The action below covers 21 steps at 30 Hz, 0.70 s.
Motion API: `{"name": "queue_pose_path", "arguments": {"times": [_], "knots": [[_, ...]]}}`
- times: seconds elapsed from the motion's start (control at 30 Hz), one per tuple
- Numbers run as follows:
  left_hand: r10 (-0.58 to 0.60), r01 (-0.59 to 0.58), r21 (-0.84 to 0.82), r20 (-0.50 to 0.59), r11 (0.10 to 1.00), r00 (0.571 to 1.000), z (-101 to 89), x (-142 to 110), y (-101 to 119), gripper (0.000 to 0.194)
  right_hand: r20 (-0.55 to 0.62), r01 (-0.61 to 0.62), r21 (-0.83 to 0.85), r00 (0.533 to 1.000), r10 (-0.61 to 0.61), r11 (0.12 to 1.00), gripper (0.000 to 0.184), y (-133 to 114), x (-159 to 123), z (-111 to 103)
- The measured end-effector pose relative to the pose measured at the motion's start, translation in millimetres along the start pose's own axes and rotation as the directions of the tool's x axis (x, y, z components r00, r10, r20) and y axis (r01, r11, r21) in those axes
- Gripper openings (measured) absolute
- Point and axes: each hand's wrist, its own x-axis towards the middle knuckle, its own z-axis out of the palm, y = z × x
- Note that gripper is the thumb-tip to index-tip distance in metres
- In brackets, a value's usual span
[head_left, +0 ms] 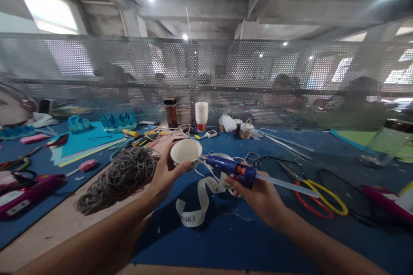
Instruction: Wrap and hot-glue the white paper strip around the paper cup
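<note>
Forearms [97, 230], left hand [167, 174] curled around cup [186, 151], right hand [260, 195] around glue gun [222, 164] (blue)

pale ribbon [203, 200] with "ern" on its lower curl, what may be "is" higher up, blurred

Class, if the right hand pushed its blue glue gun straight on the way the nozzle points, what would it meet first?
Probably the white cup in the left hand: the glue gun in the right hand points its nozzle at the cup's side, though depth is unclear.
</note>
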Motion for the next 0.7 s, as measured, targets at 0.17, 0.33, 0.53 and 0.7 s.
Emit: {"name": "queue_pose_path", "arguments": {"times": [0.17, 0.33, 0.53, 0.7], "knots": [[0.001, 0.000, -0.038, 0.013, 0.999, 1.000, -0.7, 1.2, -3.6, 0.058, 0.004, 0.023, -0.032, 1.000, -0.023, 0.999, 0.024, -1.7, 0.6, -1.3], [0.007, -0.006, -0.064, 0.001, 0.998, 1.000, 0.1, 1.6, -5.7, 0.057, 0.010, 0.036, -0.021, 0.999, -0.036, 0.999, 0.022, -1.3, 0.2, -1.0], [-0.014, 0.014, -0.077, -0.002, 0.997, 1.000, 0.6, 1.2, -5.8, 0.058, 0.006, 0.024, -0.007, 1.000, -0.024, 1.000, 0.022, -0.7, 0.3, -0.1], [-0.025, 0.025, -0.099, 0.001, 0.995, 1.000, -0.2, 1.0, -7.6, 0.061, 0.003, 0.023, 0.002, 1.000, -0.023, 1.000, 0.023, 0.7, 0.8, 0.0]]}}
